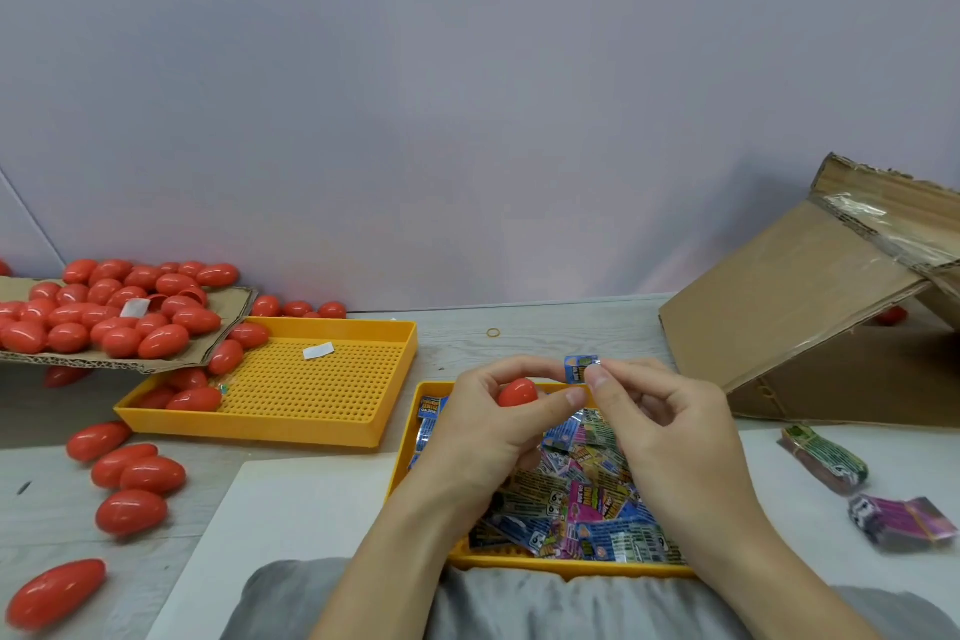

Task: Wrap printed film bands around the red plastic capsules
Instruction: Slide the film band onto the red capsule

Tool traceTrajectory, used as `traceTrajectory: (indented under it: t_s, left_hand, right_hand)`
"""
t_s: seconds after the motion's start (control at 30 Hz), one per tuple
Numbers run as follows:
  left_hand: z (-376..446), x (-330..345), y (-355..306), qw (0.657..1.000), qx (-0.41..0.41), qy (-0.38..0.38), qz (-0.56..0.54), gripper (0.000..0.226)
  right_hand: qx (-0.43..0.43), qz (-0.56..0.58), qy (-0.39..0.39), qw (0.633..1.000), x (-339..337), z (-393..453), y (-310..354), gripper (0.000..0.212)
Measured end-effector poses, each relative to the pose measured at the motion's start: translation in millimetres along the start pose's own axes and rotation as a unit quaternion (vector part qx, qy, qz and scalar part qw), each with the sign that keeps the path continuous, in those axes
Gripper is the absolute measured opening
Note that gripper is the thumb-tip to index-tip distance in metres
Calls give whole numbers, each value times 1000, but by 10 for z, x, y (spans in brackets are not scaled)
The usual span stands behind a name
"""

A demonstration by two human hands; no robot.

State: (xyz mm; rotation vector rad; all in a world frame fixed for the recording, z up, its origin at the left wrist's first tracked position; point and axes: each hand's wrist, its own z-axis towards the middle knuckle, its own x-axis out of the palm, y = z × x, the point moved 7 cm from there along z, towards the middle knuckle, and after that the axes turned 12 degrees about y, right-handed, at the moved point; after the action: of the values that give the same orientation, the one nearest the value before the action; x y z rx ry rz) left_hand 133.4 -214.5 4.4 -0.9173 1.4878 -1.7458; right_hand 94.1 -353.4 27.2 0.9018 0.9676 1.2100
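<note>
From the head camera, the left hand (488, 418) curls its fingers and thumb around one red egg-shaped plastic capsule (518, 392), holding it above the near yellow plastic tray (571, 568). Just beside it, the right hand (670, 424) pinches a small blue printed film band (581, 368) between thumb and forefinger; the band sits at the left hand's fingertips, close to the capsule but apart from it. The near tray under both hands is filled with loose printed film bands (582, 499) in blue, pink and green.

To the left, a second yellow perforated plastic tray (332, 426) lies on the pale worktop (550, 335), with a few red capsules in its left corner and a small white slip (318, 350) on its floor. A sheet of brown corrugated cardboard (228, 307) overlaps that tray's far left corner and carries a heap of red capsules (104, 312). More red capsules (137, 473) lie scattered on the worktop at the left.

At the right stands a tilted brown cardboard box (789, 301). Nearer, two bundles of film bands lie on the worktop, one green (826, 457) and one pink (904, 520). A yellow rubber band (493, 332) lies beyond the hands.
</note>
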Motion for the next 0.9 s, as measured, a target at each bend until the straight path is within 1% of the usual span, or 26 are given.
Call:
traceTrajectory:
  t_s: [0.1,0.2,0.3,0.37,0.47,0.53,0.6,0.7,0.73,0.83,0.87,0.9]
  left_hand:
    - [-7,28,-12,1000,-1,4,25,17]
    - [-12,45,-22,1000,0,19,9,19]
    - [-18,83,-61,998,15,52,-16,20]
    - [-19,79,-81,998,25,54,-27,18]
    - [-11,81,-91,998,39,48,-15,17]
    - [-6,51,-84,999,39,20,18,22]
    - [-14,-7,-87,998,40,-22,50,25]
    - [-36,-95,-110,994,54,-84,53,21]
    - [-40,-117,-115,992,58,-100,49,19]
    - [-51,-160,-116,988,59,-136,43,11]
    - [-58,-175,-112,986,59,-149,40,11]
    - [-70,-198,-114,983,60,-167,45,12]
  right_hand:
    - [8,-3,9,1000,20,-5,7,13]
    - [18,2,9,1000,24,-1,6,13]
    - [32,40,45,998,66,3,-8,23]
    - [32,69,73,994,96,-7,6,29]
    - [21,89,92,992,124,-23,38,29]
    - [10,82,104,991,152,-31,52,29]
    - [-2,63,128,990,205,-43,55,34]
    - [-2,16,170,985,300,-64,18,54]
    - [0,3,181,984,324,-69,9,56]
    - [7,-20,217,976,390,-88,10,45]
    - [12,-29,230,973,409,-95,5,43]
    - [16,-43,244,969,431,-100,-6,46]
